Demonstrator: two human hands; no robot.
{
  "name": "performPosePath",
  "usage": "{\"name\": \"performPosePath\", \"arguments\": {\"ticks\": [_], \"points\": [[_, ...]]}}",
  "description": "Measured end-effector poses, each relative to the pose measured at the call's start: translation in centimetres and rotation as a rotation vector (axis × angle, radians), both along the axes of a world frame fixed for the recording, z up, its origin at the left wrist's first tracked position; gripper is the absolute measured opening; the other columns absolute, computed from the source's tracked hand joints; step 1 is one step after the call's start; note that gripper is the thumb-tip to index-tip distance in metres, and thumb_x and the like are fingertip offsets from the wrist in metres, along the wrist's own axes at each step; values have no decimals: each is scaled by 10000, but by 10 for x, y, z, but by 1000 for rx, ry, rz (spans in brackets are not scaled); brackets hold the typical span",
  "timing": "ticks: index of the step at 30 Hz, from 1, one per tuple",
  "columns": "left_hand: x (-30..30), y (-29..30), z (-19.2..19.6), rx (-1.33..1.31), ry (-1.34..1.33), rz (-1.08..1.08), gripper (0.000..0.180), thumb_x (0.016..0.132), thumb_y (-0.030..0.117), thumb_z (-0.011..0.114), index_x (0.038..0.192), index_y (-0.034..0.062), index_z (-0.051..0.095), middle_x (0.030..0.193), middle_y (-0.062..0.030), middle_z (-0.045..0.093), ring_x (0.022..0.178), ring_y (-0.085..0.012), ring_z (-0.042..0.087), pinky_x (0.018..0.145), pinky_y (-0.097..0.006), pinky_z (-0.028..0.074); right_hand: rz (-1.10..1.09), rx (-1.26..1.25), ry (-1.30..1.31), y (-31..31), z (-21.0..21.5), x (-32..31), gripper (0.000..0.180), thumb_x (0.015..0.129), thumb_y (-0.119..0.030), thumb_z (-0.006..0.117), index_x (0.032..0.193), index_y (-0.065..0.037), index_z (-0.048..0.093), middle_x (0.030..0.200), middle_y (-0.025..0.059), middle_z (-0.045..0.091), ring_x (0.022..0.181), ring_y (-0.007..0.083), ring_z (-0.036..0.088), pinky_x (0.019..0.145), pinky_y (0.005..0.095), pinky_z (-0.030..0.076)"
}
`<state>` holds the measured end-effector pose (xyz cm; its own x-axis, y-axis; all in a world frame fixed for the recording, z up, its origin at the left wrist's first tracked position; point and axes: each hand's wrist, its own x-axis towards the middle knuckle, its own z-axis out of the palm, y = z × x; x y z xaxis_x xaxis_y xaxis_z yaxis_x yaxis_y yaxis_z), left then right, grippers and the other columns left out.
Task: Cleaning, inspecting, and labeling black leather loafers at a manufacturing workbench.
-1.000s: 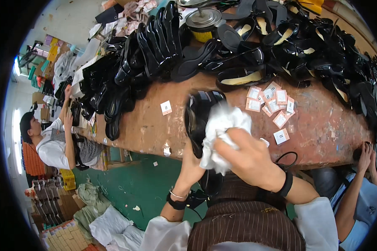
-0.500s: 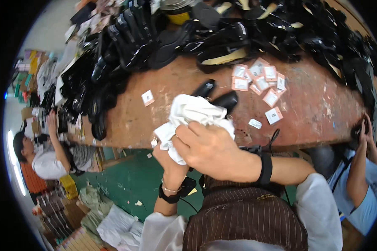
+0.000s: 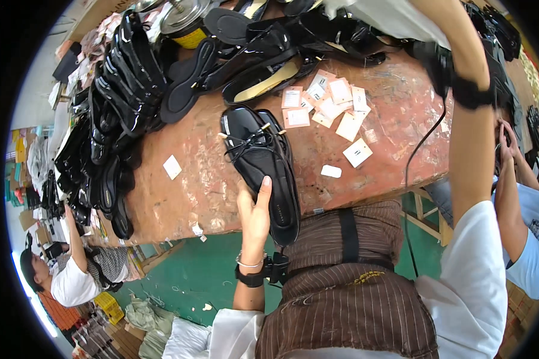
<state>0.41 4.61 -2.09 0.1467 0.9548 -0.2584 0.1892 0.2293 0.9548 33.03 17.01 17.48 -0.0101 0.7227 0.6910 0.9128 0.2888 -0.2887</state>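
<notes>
My left hand (image 3: pixel 254 218) is closed on a pair of black patent shoes (image 3: pixel 236 122) at the table's near edge. They lie side by side, toes pointing away from me, with thin bows and gold-coloured lace tips. My thumb lies on the dark insole of one, and my fingers are hidden beneath it. My right forearm reaches up past the top right, its hand cut off by the picture's upper edge. Beside that forearm a white cloth (image 3: pixel 395 18) hangs over the far shoes; what holds it is hidden.
Several paper tags (image 3: pixel 329 107) are piled right of the shoes, with a small white label (image 3: pixel 331 172) nearer me. Black shoes (image 3: pixel 126 84) heap along the far and left sides. A metal tin (image 3: pixel 185 21) stands behind. Co-workers (image 3: pixel 72 281) sit left and right. A black cable (image 3: pixel 408 161) hangs at right.
Both hands were bunched around the white cloth above the table. Now my left hand grips the shoes, turned to show their insoles, and my right arm has swung far up and right.
</notes>
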Motion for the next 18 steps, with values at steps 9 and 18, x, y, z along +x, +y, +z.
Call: {"name": "performPosePath", "arguments": {"ticks": [9,18], "points": [[0,1,-9,118,624,-86,305,979,210,593,1023,-91,593,833,-193,622,757,-311,576,744,-399,464,-335,-791,251,-164,-146,-12,88,789,-111,705,863,-73,735,761,128,719,685,313,702,646,382,547],[3,-9,21,142,272,80,453,927,54,640,1325,-12,436,1172,-168,584,915,-163,611,773,-282,506,-600,-979,141,-177,-182,4,92,795,-163,745,851,-91,731,771,133,715,743,330,701,658,407,539]]}}
